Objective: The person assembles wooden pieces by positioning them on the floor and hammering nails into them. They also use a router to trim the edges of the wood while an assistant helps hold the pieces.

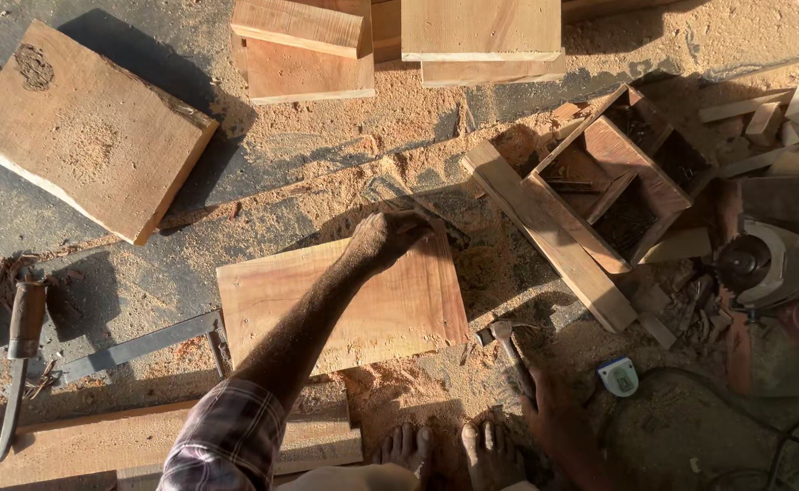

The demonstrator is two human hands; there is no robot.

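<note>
A flat rectangular wooden board [390, 309] lies on the sawdust-covered floor in front of me. My left hand [388, 238] reaches across it in a plaid sleeve, and its fingers curl over the board's far edge. My right hand [556, 414] is low at the right and holds the handle of a hammer [507, 338]. The hammer's metal head rests on the floor just off the board's right corner. My bare feet [454, 450] stand just below the board.
A thick wood slab [81, 127] lies at the upper left and stacked boards [304, 45] at the top. A compartmented wooden box [618, 173] and a plank [545, 232] lie at the right, near a power tool [772, 264] and a tape measure [618, 375]. A knife [22, 345] and a metal square [140, 345] lie at the left.
</note>
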